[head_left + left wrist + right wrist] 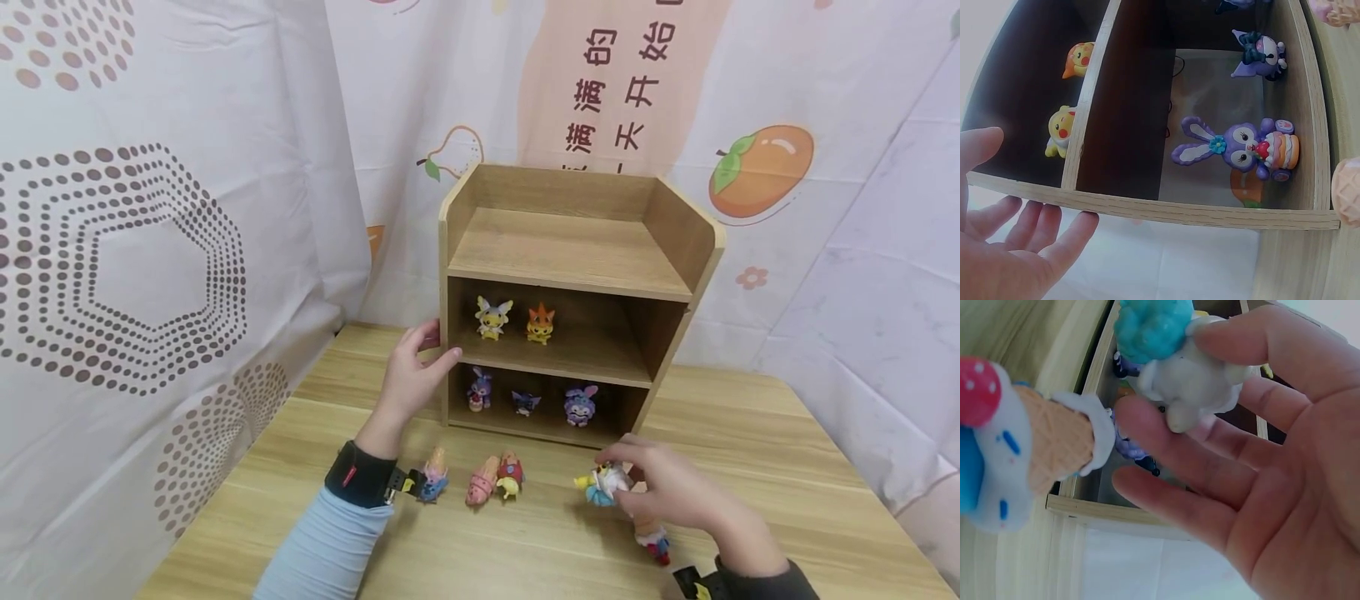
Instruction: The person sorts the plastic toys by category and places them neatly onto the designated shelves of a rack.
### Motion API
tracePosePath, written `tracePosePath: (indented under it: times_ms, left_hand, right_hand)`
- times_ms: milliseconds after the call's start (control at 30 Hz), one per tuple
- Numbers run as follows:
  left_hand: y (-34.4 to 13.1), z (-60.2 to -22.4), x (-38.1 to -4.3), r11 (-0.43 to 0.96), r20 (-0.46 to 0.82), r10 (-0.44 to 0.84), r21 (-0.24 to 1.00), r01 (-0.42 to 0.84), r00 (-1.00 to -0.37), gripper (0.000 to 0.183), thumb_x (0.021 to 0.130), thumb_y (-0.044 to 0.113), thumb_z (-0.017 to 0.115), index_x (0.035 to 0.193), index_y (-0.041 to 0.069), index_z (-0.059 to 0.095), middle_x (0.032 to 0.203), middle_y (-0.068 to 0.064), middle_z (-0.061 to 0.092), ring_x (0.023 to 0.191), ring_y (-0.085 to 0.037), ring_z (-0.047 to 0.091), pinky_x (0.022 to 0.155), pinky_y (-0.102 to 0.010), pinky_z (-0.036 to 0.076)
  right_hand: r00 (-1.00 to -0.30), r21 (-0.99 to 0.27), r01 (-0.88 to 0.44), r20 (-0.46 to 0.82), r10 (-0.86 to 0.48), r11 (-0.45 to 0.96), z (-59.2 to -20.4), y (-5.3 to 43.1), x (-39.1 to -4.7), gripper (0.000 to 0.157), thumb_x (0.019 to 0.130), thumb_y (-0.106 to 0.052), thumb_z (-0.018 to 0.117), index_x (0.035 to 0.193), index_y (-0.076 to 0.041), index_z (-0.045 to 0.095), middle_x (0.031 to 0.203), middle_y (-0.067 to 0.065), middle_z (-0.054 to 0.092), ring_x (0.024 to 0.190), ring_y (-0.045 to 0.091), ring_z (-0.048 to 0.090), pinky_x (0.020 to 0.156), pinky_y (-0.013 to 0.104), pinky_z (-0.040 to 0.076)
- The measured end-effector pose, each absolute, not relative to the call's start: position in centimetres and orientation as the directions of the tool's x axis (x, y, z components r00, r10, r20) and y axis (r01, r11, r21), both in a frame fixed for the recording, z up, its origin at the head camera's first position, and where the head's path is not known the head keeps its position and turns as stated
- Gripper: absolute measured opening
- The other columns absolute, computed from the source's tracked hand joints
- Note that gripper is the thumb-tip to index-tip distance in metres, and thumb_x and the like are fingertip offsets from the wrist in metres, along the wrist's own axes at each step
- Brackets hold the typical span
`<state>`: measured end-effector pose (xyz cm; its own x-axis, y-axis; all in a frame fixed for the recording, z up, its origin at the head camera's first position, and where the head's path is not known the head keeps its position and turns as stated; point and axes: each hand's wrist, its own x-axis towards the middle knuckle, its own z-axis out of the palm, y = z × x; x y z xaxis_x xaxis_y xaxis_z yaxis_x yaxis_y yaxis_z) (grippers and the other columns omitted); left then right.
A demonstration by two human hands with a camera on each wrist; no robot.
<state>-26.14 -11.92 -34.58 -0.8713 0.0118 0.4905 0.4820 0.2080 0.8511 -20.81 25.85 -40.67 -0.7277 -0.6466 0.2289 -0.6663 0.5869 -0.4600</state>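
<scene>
My left hand [412, 372] rests against the left side panel of a small wooden shelf unit [551, 358], fingers along the outside and thumb by the front edge. In the right wrist view, my right hand [1260, 437] pinches a white toy figure [1194, 378] with a turquoise bumpy part, above the table at the shelf's lower right. Beneath that hand lies an ice-cream-cone figure [654, 542] with a red and blue end. On the middle shelf stand a yellow figure with pale ears [491, 319] and an orange-topped one [540, 325].
The bottom shelf holds a purple rabbit figure with a cake [1241, 149], a small dark-purple figure [525, 402] and a larger purple one [579, 406]. On the table [525, 558] in front lie a blue-and-pink cone figure [433, 477], a pink one [482, 482] and a red-and-yellow one [511, 477].
</scene>
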Motion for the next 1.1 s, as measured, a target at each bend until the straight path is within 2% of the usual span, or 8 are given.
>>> tracePosePath:
  times_ms: [167,400,667,767,967,1000,1100]
  left_hand:
    - [-11.9,-34.6,-26.1,0.216,0.49,0.013,0.85,0.481,-0.871,0.056,0.092,0.004,0.073,0.14,-0.013,0.05,0.129,-0.029,0.054,0.121,-0.045,0.055,0.098,-0.056,0.05]
    - [-11.8,-34.6,-26.2,0.216,0.487,0.022,0.85,0.48,-0.873,0.057,0.092,0.004,0.073,0.141,-0.014,0.048,0.131,-0.031,0.052,0.123,-0.047,0.053,0.099,-0.058,0.049]
    - [-11.8,-34.5,-26.2,0.213,0.491,0.026,0.848,0.484,-0.871,0.055,0.093,0.004,0.072,0.141,-0.013,0.049,0.131,-0.031,0.052,0.122,-0.047,0.053,0.098,-0.059,0.049]
    - [-11.8,-34.4,-26.2,0.219,0.492,0.03,0.846,0.486,-0.87,0.055,0.093,0.004,0.072,0.141,-0.013,0.05,0.131,-0.031,0.053,0.122,-0.047,0.053,0.098,-0.058,0.05]
    - [-11.9,-34.2,-26.1,0.198,0.475,0.032,0.859,0.472,-0.879,0.056,0.093,0.003,0.072,0.141,-0.013,0.048,0.132,-0.031,0.051,0.124,-0.047,0.052,0.1,-0.058,0.048]
    - [-11.9,-34.2,-26.0,0.194,0.472,0.032,0.862,0.469,-0.881,0.055,0.094,0.003,0.072,0.141,-0.013,0.049,0.132,-0.031,0.051,0.124,-0.047,0.052,0.1,-0.058,0.048]
    - [-12.0,-34.1,-25.9,0.191,0.468,0.031,0.865,0.465,-0.883,0.055,0.093,0.002,0.071,0.141,-0.014,0.048,0.133,-0.031,0.051,0.124,-0.047,0.052,0.101,-0.057,0.048]
  right_hand:
    - [-0.716,-0.448,-0.687,0.288,-0.636,0.571,-40.5,26.2,-20.9,0.044,0.08,0.0,0.075,0.121,-0.015,0.068,0.111,-0.001,0.061,0.085,0.004,0.057,0.064,0.027,0.056]
    - [-0.673,-0.404,-0.739,0.398,-0.624,0.539,-40.4,26.5,-21.1,0.047,0.077,0.007,0.075,0.12,-0.013,0.068,0.111,-0.001,0.06,0.087,0.005,0.057,0.063,0.027,0.055]
    - [-0.62,-0.312,-0.777,0.527,-0.581,0.547,-39.9,26.5,-21.1,0.052,0.072,0.012,0.074,0.118,-0.01,0.068,0.114,0.0,0.059,0.089,0.006,0.057,0.072,0.019,0.051]
    - [-0.605,-0.278,-0.78,0.564,-0.562,0.56,-39.5,26.4,-21.0,0.053,0.072,0.012,0.075,0.119,-0.01,0.068,0.116,0.001,0.058,0.091,0.007,0.057,0.074,0.014,0.048]
    - [-0.585,-0.225,-0.773,0.615,-0.529,0.593,-38.6,26.3,-21.3,0.053,0.073,0.007,0.078,0.121,-0.011,0.068,0.12,0.001,0.058,0.095,0.006,0.057,0.075,0.013,0.045]
    - [-0.578,-0.224,-0.776,0.624,-0.525,0.589,-38.5,26.4,-21.3,0.053,0.072,0.007,0.077,0.122,-0.01,0.068,0.121,0.002,0.058,0.093,0.006,0.056,0.071,0.011,0.044]
    - [-0.543,-0.195,-0.79,0.661,-0.517,0.581,-37.9,26.4,-21.6,0.054,0.071,0.007,0.077,0.123,-0.009,0.068,0.12,0.005,0.058,0.095,0.009,0.057,0.074,0.01,0.045]
